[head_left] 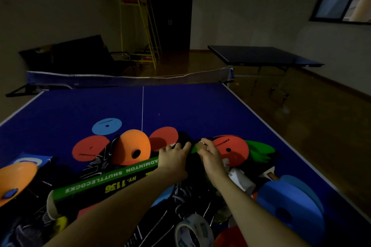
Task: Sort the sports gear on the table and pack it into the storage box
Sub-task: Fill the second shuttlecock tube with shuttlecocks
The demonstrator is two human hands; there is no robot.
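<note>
A long green and black shuttlecock tube [112, 179] lies slanted across the gear pile, its far end between my hands. My left hand [174, 155] grips the tube near that end. My right hand [209, 152] pinches the tube's far tip, close to its cap. Flat marker discs lie around: a red disc [89, 149], an orange cone disc [132, 149], another red disc [163, 137], a light blue disc [107, 126] and a red disc [230, 151] under my right hand. No storage box can be made out.
The blue table tennis table [180, 110] has its net [130, 78] across the far end. A blue disc stack [291, 202], an orange disc [16, 180], a tape roll [193, 230], a green piece [259, 149] and dark bags crowd the near edge.
</note>
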